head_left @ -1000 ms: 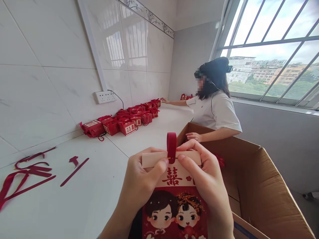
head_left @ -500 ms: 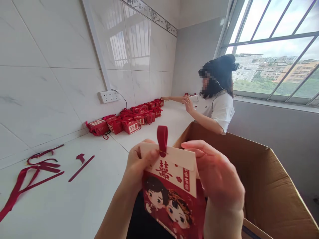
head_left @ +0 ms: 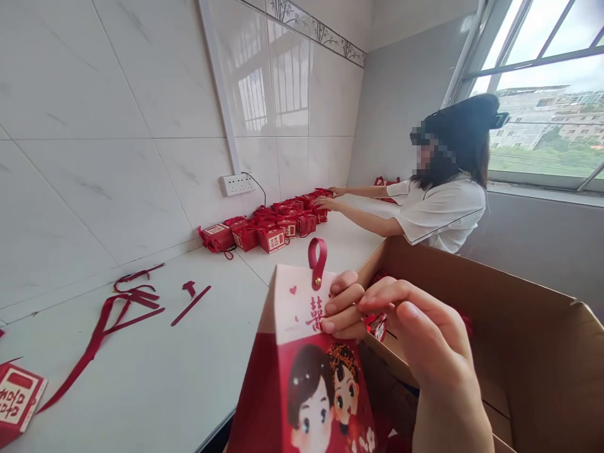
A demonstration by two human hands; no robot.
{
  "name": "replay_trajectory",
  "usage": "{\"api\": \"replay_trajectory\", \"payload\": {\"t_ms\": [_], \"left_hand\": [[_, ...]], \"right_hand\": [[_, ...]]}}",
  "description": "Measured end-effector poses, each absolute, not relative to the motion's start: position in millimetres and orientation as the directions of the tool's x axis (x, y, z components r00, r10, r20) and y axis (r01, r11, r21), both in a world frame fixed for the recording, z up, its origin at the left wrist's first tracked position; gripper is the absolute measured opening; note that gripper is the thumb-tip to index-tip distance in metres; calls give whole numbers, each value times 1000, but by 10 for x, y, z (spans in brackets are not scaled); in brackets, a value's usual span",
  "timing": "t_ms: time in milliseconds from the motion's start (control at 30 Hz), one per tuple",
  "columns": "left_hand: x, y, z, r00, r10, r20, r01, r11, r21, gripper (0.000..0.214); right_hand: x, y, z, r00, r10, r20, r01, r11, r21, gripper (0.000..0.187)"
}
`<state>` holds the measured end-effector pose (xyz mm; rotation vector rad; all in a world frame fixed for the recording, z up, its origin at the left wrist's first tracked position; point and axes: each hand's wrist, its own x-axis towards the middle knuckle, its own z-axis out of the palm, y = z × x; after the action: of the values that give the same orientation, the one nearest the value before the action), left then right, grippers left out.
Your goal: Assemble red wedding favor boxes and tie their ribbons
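Observation:
A red gift box printed with a cartoon couple is held up close to the camera, one corner turned toward me. A red ribbon loop stands on its cream top flap. My right hand reaches in from the right, with fingertips curled against the flap's right edge, gripping the box. My left hand does not show; the box covers where it was.
An open cardboard carton stands at the right. The white counter carries red ribbon scraps, a flat red card and a row of finished red boxes along the wall. Another person reaches to that row.
The box has turned and come nearer the camera. My left hand has left its left edge and gone out of sight. The other person now stretches both arms to the row.

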<state>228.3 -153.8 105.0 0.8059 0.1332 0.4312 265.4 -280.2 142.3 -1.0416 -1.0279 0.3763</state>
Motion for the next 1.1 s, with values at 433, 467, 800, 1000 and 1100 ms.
{"api": "replay_trajectory", "payload": {"t_ms": [433, 467, 800, 1000, 1100], "left_hand": [[1746, -1695, 1595, 688, 692, 217, -89, -217, 972, 19], [1755, -1705, 1596, 705, 676, 216, -92, -214, 972, 20], [1767, -1762, 1615, 757, 639, 136, -130, -56, 990, 21], [1743, -1787, 1641, 771, 630, 94, -134, 17, 991, 24], [1743, -1784, 1643, 768, 634, 91, -138, 25, 990, 24]], "right_hand": [[2793, -2765, 1468, 736, 651, 186, 113, 153, -982, 33], [2767, -2765, 1485, 751, 633, 187, 119, 149, -982, 31], [2589, -2805, 1618, 824, 535, 186, 117, 160, -980, 24], [2586, -2827, 1626, 804, 570, 167, 90, 160, -983, 24], [2631, -2826, 1603, 783, 589, 198, 139, 145, -980, 22]]}}
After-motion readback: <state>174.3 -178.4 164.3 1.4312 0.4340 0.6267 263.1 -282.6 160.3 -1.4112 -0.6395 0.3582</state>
